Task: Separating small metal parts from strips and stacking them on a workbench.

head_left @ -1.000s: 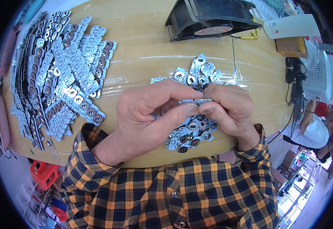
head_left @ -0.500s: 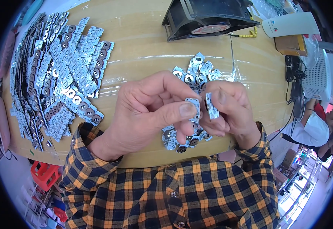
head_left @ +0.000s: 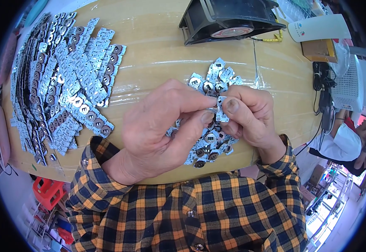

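Observation:
Between the thumb and fingers of my right hand [head_left: 250,115] is a small white circuit board [head_left: 222,110] with dark parts on its face. My left hand [head_left: 162,126] pinches at that board's left edge, its thumb and forefinger close together. A thin pale sliver, seemingly a second circuit board seen edge-on, shows between those fingertips; most of it is hidden. Beneath both hands lies a loose pile of small circuit boards [head_left: 210,145], several with round dark or silvery battery holders. My hands cover the middle of this pile.
Many strips of joined circuit boards [head_left: 74,71] are heaped at the left of the tabletop [head_left: 149,38]. A black fan [head_left: 233,21] stands at the back, with a white cup [head_left: 319,27] on a cardboard box [head_left: 319,50] to its right. Black cables [head_left: 323,77] and a white basket [head_left: 349,84] lie along the right.
The two boards, held apart before, have come together at the fingertips. My left hand has turned over, its back now more toward me, and the right-hand board has shifted left.

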Action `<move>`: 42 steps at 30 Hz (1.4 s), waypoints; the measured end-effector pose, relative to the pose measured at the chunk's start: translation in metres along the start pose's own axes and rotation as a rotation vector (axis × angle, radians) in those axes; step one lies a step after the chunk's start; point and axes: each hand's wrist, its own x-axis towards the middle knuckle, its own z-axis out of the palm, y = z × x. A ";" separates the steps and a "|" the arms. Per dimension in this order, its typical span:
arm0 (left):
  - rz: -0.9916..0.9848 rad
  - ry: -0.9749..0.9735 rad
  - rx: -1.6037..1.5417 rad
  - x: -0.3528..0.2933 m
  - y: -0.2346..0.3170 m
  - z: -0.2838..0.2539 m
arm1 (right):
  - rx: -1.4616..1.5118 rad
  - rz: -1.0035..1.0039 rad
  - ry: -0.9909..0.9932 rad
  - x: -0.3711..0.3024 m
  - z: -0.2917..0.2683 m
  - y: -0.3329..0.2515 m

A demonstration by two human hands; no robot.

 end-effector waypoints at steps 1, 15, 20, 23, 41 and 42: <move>0.001 0.000 -0.001 0.000 -0.001 0.001 | -0.005 -0.003 0.003 0.000 0.000 0.000; 0.145 0.095 0.094 0.000 -0.004 0.000 | 0.036 0.022 -0.037 0.002 0.000 0.005; 0.258 0.136 0.217 0.001 -0.003 -0.007 | 0.076 0.042 -0.059 0.002 0.008 0.005; 0.263 0.160 0.229 0.000 -0.004 -0.009 | 0.343 0.182 -0.071 0.002 0.010 0.006; 0.173 0.153 0.079 0.008 -0.008 -0.011 | -0.569 -0.377 0.011 0.012 0.001 0.006; 0.202 0.126 0.098 0.009 -0.008 -0.011 | -0.637 -0.494 -0.027 0.013 0.001 0.008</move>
